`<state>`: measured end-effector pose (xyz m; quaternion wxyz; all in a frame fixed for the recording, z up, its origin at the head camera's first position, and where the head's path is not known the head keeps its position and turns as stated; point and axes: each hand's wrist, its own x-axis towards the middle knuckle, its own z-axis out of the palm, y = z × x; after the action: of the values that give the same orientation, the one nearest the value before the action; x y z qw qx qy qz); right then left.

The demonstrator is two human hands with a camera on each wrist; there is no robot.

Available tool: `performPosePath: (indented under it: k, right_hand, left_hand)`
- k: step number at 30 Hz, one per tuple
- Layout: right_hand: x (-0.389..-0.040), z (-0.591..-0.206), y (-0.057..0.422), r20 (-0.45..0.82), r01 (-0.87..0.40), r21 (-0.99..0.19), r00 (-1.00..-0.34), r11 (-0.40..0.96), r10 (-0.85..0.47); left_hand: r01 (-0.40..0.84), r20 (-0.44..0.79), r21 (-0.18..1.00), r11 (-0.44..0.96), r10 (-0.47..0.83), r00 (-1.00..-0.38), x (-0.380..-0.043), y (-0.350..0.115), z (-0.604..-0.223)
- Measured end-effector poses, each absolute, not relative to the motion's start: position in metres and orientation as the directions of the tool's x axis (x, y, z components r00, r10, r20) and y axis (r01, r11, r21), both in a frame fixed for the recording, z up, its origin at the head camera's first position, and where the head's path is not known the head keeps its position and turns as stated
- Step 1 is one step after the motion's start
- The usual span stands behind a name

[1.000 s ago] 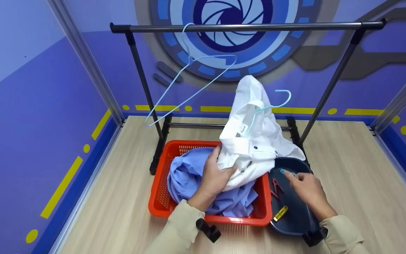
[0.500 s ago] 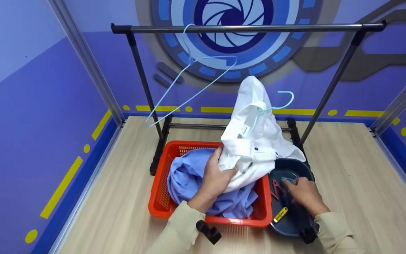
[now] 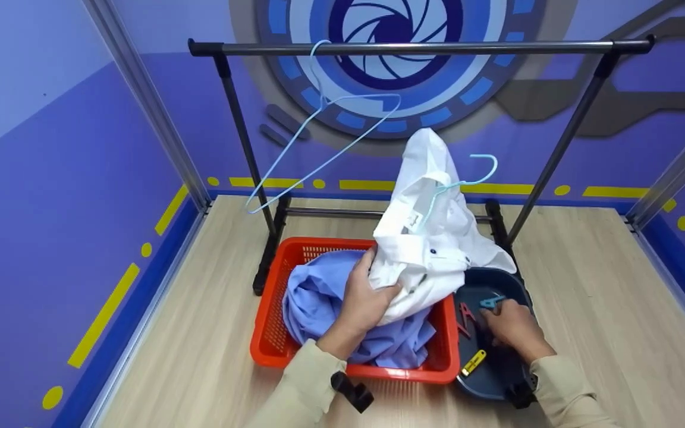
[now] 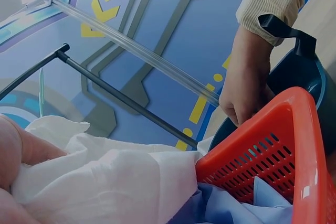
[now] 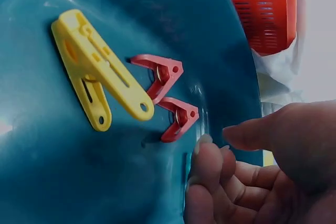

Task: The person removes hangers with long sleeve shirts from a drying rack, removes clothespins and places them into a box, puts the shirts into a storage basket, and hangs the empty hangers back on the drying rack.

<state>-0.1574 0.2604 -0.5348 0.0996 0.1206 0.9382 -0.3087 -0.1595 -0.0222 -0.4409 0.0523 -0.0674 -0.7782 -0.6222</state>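
Observation:
My left hand (image 3: 368, 297) grips a white shirt (image 3: 420, 252) near its collar, over the red basket. A light blue hanger (image 3: 485, 172) sits inside the shirt, its hook sticking out to the right. My right hand (image 3: 515, 326) is down in a dark blue basin (image 3: 497, 377). Its fingers are loosely bent, with the thumb apart from them in the right wrist view. A teal clothespin (image 3: 490, 302) lies right by these fingers, mostly hidden in the right wrist view. Two red clips (image 5: 178, 120) and a yellow clothespin (image 5: 94, 66) lie in the basin.
The red basket (image 3: 262, 309) holds a crumpled blue garment (image 3: 313, 291) and stands against the basin. Behind them rises a black clothes rack (image 3: 420, 49), with another light blue hanger (image 3: 295, 137) on its bar. Patterned walls close in the wooden table (image 3: 182, 321).
My right hand has lowered from the basin's upper part with the teal clothespin, which has left its fingertips and lies in the basin. The left hand and shirt have barely moved.

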Motion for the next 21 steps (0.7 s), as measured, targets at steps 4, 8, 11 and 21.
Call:
performPosePath:
  k: [4, 8, 11, 21]
  right_hand:
    - [-0.157, -0.529, 0.26, -0.259, 0.294, -0.567, -0.95, 0.77, 0.173]
    - [-0.158, -0.516, 0.258, -0.222, 0.274, -0.578, -0.959, 0.769, 0.175]
    - [-0.158, -0.502, 0.255, -0.175, 0.241, -0.585, -0.97, 0.775, 0.17]
    - [-0.155, -0.449, 0.248, 0.03, 0.107, -0.583, -0.988, 0.805, 0.153]
  left_hand:
    - [0.167, 0.162, 0.962, 0.215, 0.042, -0.986, -0.16, -0.022, -0.442]
    - [0.169, 0.163, 0.962, 0.214, 0.045, -0.986, -0.159, -0.022, -0.442]
    - [0.179, 0.173, 0.961, 0.21, 0.05, -0.984, -0.159, -0.022, -0.442]
    - [0.176, 0.168, 0.957, 0.229, 0.054, -0.984, -0.158, -0.022, -0.442]
